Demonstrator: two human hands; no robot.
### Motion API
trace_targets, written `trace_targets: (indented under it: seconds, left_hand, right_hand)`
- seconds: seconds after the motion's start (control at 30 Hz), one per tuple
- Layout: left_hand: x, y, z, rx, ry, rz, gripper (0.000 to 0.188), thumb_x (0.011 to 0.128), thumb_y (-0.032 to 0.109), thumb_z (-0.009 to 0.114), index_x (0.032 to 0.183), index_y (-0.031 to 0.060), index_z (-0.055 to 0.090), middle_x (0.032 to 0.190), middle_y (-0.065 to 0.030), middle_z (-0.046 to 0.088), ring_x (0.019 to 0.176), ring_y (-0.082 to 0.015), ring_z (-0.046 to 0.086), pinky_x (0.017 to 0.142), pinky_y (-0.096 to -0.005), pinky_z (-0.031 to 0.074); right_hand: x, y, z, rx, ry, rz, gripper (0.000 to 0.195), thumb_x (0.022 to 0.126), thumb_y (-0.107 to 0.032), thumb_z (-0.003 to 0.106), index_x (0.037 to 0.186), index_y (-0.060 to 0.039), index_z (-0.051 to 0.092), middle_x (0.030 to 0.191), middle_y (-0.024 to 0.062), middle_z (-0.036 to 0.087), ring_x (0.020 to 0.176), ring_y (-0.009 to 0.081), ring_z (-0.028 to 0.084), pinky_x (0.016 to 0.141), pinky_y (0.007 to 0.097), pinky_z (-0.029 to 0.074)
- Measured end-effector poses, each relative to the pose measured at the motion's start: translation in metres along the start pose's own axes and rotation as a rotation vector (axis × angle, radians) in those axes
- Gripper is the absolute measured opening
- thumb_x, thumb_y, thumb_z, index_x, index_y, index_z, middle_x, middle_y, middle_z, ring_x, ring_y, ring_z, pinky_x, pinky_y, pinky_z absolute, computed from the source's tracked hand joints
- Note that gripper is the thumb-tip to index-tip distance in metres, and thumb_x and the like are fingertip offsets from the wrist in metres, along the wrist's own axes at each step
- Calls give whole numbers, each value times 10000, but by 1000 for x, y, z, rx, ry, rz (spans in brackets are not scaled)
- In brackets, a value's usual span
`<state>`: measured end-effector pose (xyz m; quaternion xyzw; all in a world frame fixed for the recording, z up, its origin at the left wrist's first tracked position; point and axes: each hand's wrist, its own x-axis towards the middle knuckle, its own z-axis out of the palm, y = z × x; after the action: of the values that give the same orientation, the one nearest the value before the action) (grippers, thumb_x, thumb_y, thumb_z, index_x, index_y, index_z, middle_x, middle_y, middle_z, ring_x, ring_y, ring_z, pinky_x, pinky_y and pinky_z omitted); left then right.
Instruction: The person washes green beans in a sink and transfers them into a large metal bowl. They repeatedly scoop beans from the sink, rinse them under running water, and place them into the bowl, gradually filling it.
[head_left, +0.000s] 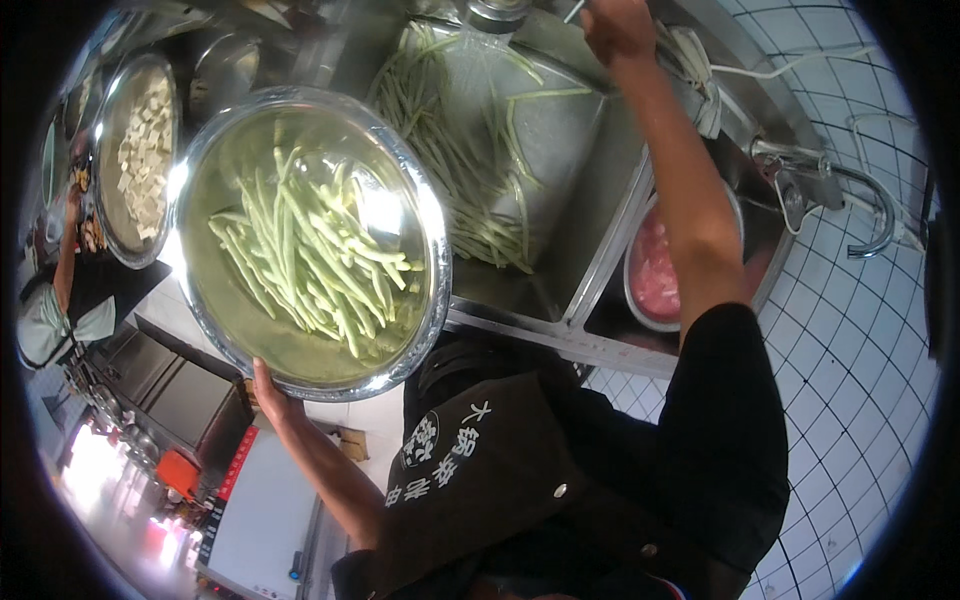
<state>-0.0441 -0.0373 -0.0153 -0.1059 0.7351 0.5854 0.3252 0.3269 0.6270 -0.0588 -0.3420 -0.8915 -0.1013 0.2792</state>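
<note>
A large round metal bowl of green beans is tilted in front of me. My left hand grips its lower rim, thumb over the edge; the other fingers are hidden beneath. At the top, my right hand is partly cut off, its fingers curled at a thin pale rod. Water runs from a tap outlet into the steel sink. More long green beans lie wet in that basin, some spread up its sloping side.
Raw pinkish meat fills a metal bowl in the right basin, partly behind my forearm. A curved faucet and a cloth are along the tiled wall. White cubes fill a bowl at left, near another person's arm.
</note>
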Motion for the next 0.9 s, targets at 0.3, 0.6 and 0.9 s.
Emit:
trace_targets:
  seconds: [0.3, 0.6, 0.9]
  left_hand:
    - [-3, 4, -6, 12, -30, -78, 669, 1026, 437, 595, 1464, -54, 470, 1392, -192, 594, 1237, -323, 601, 1059, -469, 490]
    - [2, 3, -4, -14, -18, -122, 697, 1031, 462, 561, 1521, -12, 417, 1495, -180, 524, 1329, -342, 535, 1132, -494, 423]
    - [-1, 5, 3, -20, -1, -112, 672, 1024, 464, 584, 1490, -3, 451, 1452, -174, 556, 1285, -342, 569, 1096, -499, 461]
  right_hand:
    - [-14, 14, 23, 184, 6, -94, 709, 778, -17, 688, 1452, -28, 471, 1417, 238, 550, 1313, 435, 532, 1098, 480, 468]
    - [-4, 27, 25, 419, 9, 166, 370, 946, -157, 602, 1271, 13, 650, 1125, 276, 706, 1050, 468, 672, 936, 476, 543]
    - [-208, -184, 63, 503, -294, 781, 862, 805, -447, 848, 1439, 31, 511, 1300, 327, 608, 1239, 444, 591, 1006, 503, 505]
